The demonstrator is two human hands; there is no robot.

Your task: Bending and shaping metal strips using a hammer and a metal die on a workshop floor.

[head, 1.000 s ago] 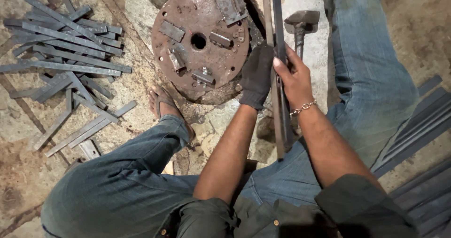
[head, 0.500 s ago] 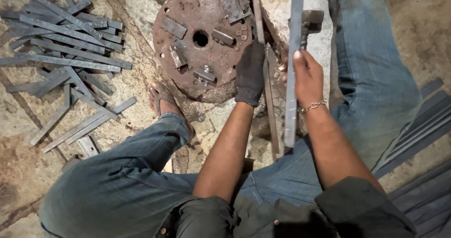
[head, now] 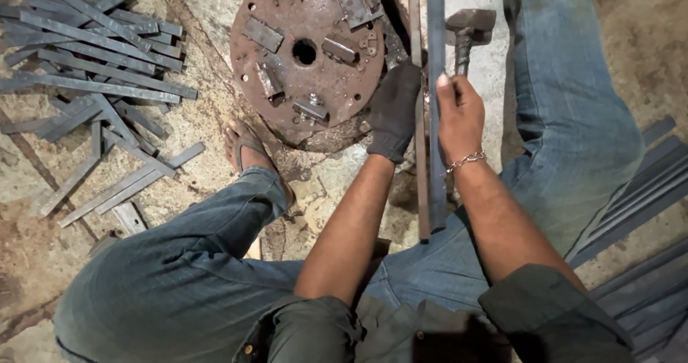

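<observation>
Where hammer lies — rusty disc beside.

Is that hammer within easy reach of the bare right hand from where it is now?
Probably yes. The right hand sits just below the hammer, whose handle points down toward its fingers, with nothing between them. But the hand is gripping a long metal bar, so it would have to let go first.

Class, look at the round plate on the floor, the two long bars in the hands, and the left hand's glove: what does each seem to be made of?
Round plate: likely steel or iron, with a reddish-brown rusty surface and drilled holes.
Long bars: probably steel, dull grey, flat and straight.
Glove: looks like dark knitted fabric, matt and soft over the left hand; exact fibre unclear.
</observation>
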